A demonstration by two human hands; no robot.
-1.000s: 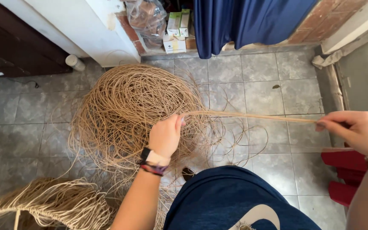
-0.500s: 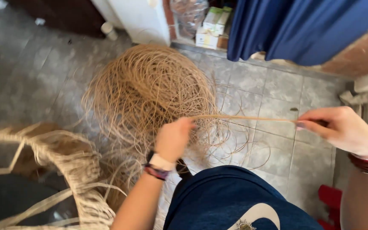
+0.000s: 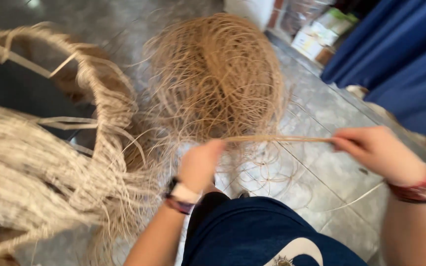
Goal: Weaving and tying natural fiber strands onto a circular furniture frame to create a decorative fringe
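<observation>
A big tangled coil of tan fibre strands [image 3: 213, 74] lies on the grey tiled floor. A thin bunch of strands [image 3: 277, 140] is stretched level between my hands. My left hand [image 3: 200, 162], with a watch and a band on its wrist, is closed on the bunch's left end at the coil's near edge. My right hand [image 3: 375, 152], with red bracelets at the wrist, pinches the right end. At the left stands a partly woven basket frame [image 3: 50, 148] with loose fibre ends hanging. The picture is blurred.
My leg in dark blue cloth [image 3: 252, 231] fills the bottom middle. A blue curtain [image 3: 400, 54] hangs at the upper right, with small cardboard boxes [image 3: 316, 37] beside it on the floor. Loose strands [image 3: 272, 172] curl over the tiles by the coil.
The view has swung left, so the woven basket frame now fills the left side. My hands still hold the bunch stretched between them, a little closer together than before.
</observation>
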